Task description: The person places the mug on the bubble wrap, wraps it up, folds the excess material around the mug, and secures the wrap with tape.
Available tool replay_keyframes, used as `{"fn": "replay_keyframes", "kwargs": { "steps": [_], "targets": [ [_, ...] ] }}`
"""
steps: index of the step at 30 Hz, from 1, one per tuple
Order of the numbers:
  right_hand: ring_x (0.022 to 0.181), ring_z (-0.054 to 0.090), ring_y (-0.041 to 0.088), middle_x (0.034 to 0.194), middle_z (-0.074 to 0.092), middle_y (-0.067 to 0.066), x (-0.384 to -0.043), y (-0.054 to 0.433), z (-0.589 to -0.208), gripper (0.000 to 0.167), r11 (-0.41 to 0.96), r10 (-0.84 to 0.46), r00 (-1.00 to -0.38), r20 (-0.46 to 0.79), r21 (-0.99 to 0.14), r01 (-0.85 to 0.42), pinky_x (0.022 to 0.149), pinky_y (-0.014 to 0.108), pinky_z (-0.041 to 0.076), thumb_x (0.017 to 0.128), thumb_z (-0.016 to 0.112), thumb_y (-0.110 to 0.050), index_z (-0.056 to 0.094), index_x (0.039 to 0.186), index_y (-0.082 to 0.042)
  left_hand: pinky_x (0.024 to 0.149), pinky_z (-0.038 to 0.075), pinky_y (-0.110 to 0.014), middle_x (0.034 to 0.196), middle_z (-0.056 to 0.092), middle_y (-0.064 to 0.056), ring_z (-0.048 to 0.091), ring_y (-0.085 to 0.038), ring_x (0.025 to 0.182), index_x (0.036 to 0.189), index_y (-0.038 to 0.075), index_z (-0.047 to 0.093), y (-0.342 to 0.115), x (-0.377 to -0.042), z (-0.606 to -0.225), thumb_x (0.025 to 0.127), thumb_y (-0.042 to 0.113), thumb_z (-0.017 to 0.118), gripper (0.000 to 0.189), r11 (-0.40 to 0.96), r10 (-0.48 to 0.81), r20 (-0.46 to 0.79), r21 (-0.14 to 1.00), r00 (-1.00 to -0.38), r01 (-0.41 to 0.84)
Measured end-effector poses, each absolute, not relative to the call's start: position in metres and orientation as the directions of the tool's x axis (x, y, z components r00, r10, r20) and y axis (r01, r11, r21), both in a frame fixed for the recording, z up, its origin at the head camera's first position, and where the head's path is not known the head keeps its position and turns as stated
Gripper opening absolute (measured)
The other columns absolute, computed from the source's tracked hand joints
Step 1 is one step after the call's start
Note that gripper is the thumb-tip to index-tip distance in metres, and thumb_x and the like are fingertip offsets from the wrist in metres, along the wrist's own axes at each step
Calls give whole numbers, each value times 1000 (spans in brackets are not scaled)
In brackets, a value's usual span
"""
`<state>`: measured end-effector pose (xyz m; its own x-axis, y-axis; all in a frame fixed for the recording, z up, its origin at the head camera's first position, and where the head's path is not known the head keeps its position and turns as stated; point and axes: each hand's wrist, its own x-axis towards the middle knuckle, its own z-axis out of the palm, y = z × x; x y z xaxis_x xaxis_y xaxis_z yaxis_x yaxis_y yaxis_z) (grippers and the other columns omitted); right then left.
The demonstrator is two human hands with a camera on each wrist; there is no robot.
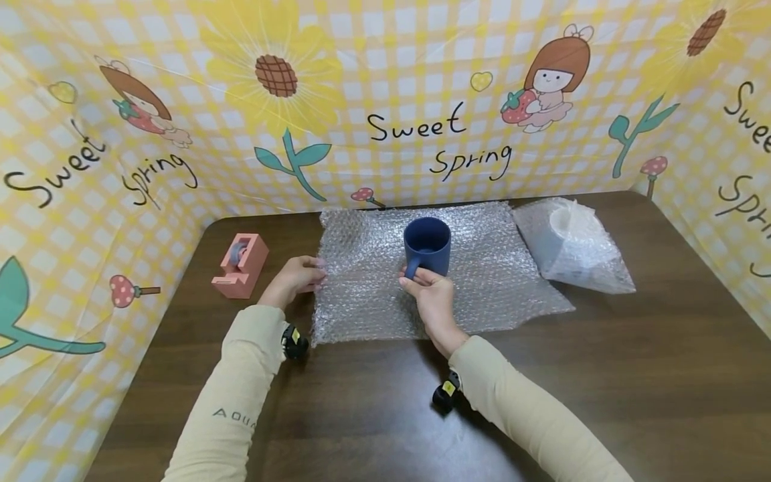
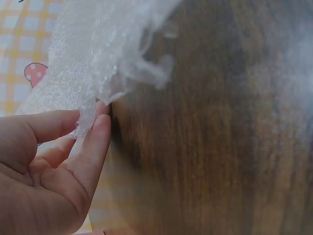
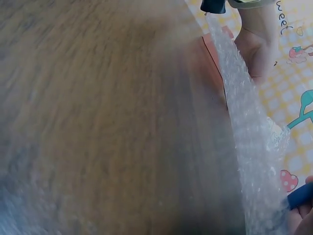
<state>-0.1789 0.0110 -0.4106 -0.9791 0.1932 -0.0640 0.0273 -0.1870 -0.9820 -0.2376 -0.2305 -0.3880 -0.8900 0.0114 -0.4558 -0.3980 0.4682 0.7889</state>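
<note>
A sheet of bubble wrap [image 1: 367,301] lies spread on the dark wooden table. My left hand [image 1: 295,278] pinches its left edge; in the left wrist view the thumb and fingertips [image 2: 101,128] close round the wrap's ragged border [image 2: 87,115]. A blue mug [image 1: 436,258] is upright over the middle of the sheet, its opening upward and its handle toward me. Thumb and fingers of my right hand [image 1: 435,301] grip it at the handle. Only part of the blue handle [image 3: 299,196] shows at the lower right corner of the right wrist view.
Left of the sheet stands a pink tape dispenser [image 1: 243,278] with a roll in it. At the right, overlapping the sheet's corner, lies a white object wrapped in bubble wrap [image 1: 563,244]. A yellow checked cloth [image 1: 409,73] hangs behind and beside the table [image 1: 361,408].
</note>
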Motion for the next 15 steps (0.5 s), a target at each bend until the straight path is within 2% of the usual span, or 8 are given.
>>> {"fn": "replay_keyframes", "kwargs": {
  "steps": [7, 15],
  "targets": [
    [83, 71, 12, 90, 75, 14, -182, 14, -417, 27, -216, 212, -974, -78, -976, 31, 71, 14, 54, 80, 68, 10, 65, 106, 16, 63, 50, -14, 85, 55, -1, 54, -2, 69, 137, -11, 37, -230, -238, -388, 97, 2, 48, 43, 454, 10, -465, 791, -885, -410],
    [95, 71, 25, 104, 69, 27, -184, 16, -414, 26, -172, 172, -982, -84, -984, 54, 74, 15, 54, 82, 68, 6, 66, 107, 12, 63, 49, -14, 85, 54, -2, 53, -2, 68, 136, -12, 38, -231, -239, -389, 97, 1, 46, 42, 461, 1, -455, 790, -891, -403]
  ]
}}
